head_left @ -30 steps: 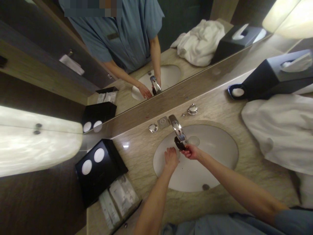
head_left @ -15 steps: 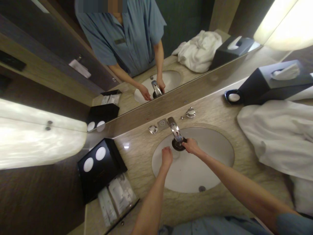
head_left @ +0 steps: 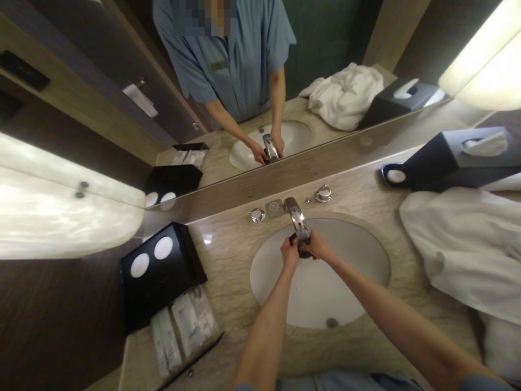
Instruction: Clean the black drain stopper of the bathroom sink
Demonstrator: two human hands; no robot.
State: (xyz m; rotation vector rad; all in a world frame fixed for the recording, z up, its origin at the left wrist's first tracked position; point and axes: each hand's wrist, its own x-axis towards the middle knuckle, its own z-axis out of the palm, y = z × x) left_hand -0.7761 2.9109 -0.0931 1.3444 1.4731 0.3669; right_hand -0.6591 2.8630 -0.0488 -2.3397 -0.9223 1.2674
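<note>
Okay, closest in, a strip of blue clothing [head_left: 337, 382] is showing along the bottom edge, and two bare forearms [head_left: 266, 331] are stretching out over the sink [head_left: 345, 288]. A round metal fitting [head_left: 332, 322] is sitting at the basin's near side. Over to the left, some clear packets [head_left: 191, 320] are lying beside a black box [head_left: 142, 296] with two white discs on it. To the right, a big white cloth [head_left: 468, 250] is spreading in loose folds over the counter [head_left: 228, 271].

Now the hands: the left hand [head_left: 289, 252] and the right hand [head_left: 318, 245] are both holding a small dark dish [head_left: 304, 254], one from each side. The fingers are closing narrowly on its edges, though I can't make out most of the tips. The dish is hanging over the bowl, right under the chrome faucet [head_left: 297, 217]; can't tell if it's touching the spout.

Further back, a left knob [head_left: 257, 215] and a right knob [head_left: 323, 193] are flanking the faucet, and a small square plaque [head_left: 275, 207] is sitting just beside it. A tissue box [head_left: 443, 163] is standing at the right, and behind everything the mirror [head_left: 317, 65] is reflecting a person in a blue shirt.
</note>
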